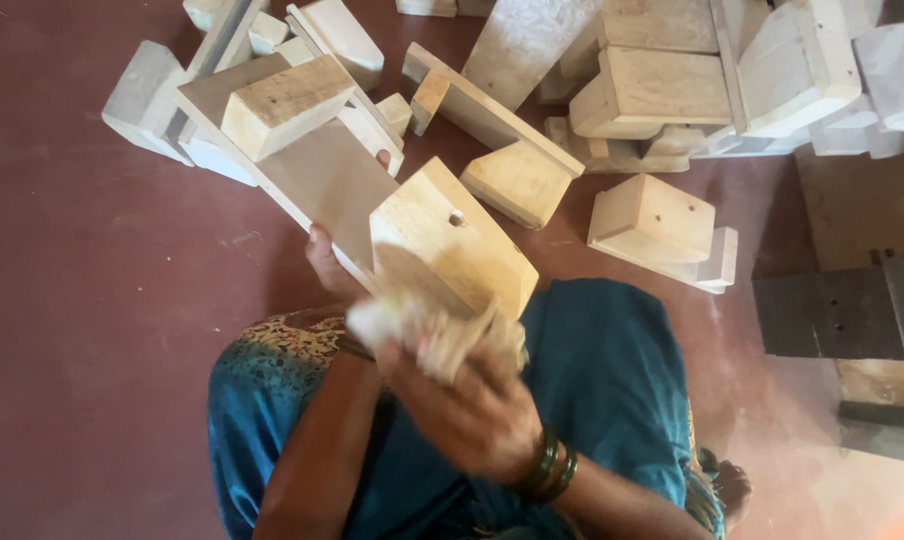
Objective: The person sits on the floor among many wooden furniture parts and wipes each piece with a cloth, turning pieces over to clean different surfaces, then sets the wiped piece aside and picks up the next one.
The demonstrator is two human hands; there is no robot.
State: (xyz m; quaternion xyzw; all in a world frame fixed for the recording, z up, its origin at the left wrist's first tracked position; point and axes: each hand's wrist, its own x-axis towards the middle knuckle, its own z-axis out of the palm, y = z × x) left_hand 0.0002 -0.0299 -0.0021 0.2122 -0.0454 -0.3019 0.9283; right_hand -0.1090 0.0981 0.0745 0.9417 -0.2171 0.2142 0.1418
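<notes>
My left hand (pixel 324 262) grips a long wooden piece (pixel 317 175) from below: a flat board with two angled blocks fixed at its ends, held tilted over my lap. My right hand (pixel 472 405), with green bangles at the wrist, is closed on a pale crumpled pad (pixel 422 325), perhaps sandpaper or cloth, and presses it against the lower edge of the near block (pixel 452 245), which has a small hole in its face. The pad and fingers are blurred.
Several similar wooden pieces (pixel 652 225) lie piled on the dark red floor (pixel 92 300) beyond my knees, across the top of the view. A dark grey block (pixel 837 310) stands at the right. My lap is covered by blue cloth (pixel 602 370).
</notes>
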